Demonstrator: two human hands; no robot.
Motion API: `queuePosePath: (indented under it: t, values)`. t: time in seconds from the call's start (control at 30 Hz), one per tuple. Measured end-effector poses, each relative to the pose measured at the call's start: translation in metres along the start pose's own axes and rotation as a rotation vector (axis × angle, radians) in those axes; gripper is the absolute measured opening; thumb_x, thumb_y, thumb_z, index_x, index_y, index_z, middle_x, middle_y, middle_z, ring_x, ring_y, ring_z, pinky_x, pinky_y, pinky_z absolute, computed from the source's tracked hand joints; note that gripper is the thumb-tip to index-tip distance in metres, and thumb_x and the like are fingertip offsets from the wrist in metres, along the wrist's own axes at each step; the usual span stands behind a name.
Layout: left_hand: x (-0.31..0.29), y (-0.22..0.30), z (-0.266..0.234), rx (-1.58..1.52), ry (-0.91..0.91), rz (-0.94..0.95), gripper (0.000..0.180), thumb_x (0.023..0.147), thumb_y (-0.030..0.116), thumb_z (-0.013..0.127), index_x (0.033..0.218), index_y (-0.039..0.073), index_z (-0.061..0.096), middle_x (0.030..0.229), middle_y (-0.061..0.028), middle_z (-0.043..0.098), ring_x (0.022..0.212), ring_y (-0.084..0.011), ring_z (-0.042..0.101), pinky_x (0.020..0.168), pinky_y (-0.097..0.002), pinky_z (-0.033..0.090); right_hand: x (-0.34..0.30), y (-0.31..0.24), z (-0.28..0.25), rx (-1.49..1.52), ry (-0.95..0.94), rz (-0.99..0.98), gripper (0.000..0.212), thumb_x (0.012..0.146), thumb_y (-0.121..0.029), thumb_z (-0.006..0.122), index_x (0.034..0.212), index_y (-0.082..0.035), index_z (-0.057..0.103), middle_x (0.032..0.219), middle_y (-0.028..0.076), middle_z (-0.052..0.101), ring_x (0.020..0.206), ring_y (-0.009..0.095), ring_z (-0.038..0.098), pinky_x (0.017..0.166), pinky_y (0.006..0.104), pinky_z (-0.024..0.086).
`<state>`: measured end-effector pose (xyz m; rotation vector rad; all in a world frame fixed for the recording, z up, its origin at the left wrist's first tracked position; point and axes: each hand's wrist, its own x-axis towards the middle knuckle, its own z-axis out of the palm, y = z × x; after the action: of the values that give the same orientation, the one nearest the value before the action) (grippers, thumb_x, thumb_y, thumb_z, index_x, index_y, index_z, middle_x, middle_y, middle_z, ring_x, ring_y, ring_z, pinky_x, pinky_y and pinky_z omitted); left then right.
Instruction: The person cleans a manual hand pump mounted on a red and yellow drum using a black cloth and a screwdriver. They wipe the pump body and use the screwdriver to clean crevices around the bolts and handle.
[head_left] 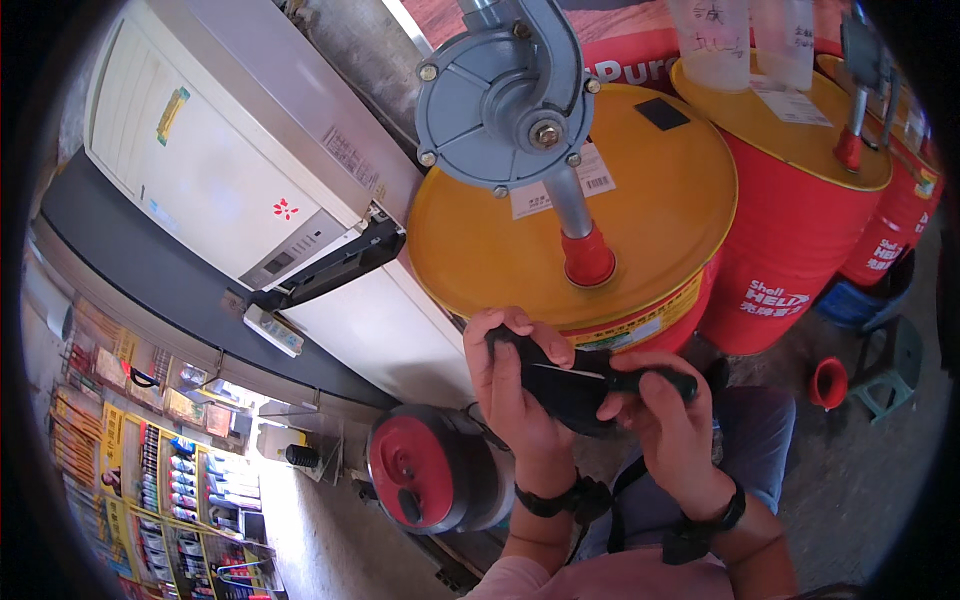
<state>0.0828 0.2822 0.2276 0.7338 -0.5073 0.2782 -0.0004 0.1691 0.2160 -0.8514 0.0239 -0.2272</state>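
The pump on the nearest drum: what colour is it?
The pump is grey, best seen in the head view.

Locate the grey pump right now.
In the head view, the grey pump is at top centre, mounted on the yellow-topped drum, farther up the picture than the left hand.

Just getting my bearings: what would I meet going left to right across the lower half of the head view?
Stocked shelves → red-lidded appliance → person's left hand → person's right hand → red cup-like piece → dark stool.
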Motion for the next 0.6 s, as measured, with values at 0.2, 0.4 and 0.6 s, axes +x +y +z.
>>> queuePosePath:
  t: [0.2,0.4,0.6]
  values:
    - [0.009,0.000,0.008,-0.525,0.086,-0.148,0.022,0.108,0.014,0.042,0.127,0.006,0.046,0.107,-0.0076,0.048,0.090,-0.0190,0.052,0.080,-0.0354,0.049,0.020,0.022,-0.016,0.421,-0.079,0.220,0.036,0.101,-0.032,0.055,0.122,-0.004,0.060,0.095,0.009,0.070,0.079,0.015,0.062,0.071,0.0264,0.044]
    - [0.022,0.008,0.012,-0.317,0.215,-0.114,0.024,0.104,0.013,0.050,0.126,0.004,0.052,0.104,-0.0067,0.051,0.089,-0.0165,0.050,0.084,-0.0314,0.045,0.021,0.031,-0.016,0.610,-0.118,0.157,0.030,0.094,-0.025,0.059,0.119,-0.009,0.060,0.092,0.007,0.062,0.082,0.016,0.056,0.076,0.0287,0.042]
    - [0.009,0.015,0.015,0.100,0.064,-0.052,0.022,0.099,0.008,0.056,0.120,0.000,0.056,0.099,-0.0082,0.054,0.086,-0.0147,0.051,0.074,-0.0281,0.043,0.022,0.031,-0.017,0.509,-0.221,-0.034,0.028,0.084,-0.006,0.061,0.112,-0.005,0.061,0.096,0.009,0.055,0.088,0.020,0.056,0.079,0.0314,0.043]
